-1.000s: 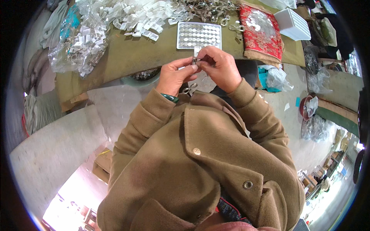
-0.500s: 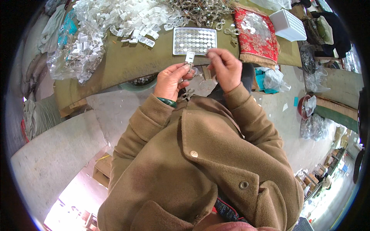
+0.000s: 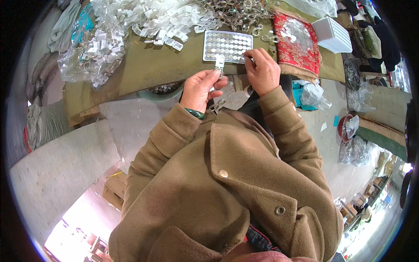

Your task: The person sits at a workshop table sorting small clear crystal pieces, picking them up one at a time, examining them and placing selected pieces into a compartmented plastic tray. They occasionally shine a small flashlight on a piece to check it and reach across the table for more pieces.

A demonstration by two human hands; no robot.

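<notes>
My left hand pinches a small clip-like piece between thumb and fingers. Its upper part is flat white plastic with a dark slot; the lower part looks clear or metallic and is partly hidden by the fingers. Just beyond it lies a shallow white tray with rows of round silvery discs. At the tray's near right corner is my right hand, its thumb and forefinger closed together. Whether a disc sits between those fingertips is hidden.
White plastic pieces are heaped behind the tray, beside a pile of metallic clips. A plastic bag of parts stands left. On the right lie a red patterned cloth with pale flakes and a white gridded block.
My right hand has moved forward to the tray's near right corner and its fingers have closed. My left hand still holds the clip-like piece. The whole view has shifted slightly.
</notes>
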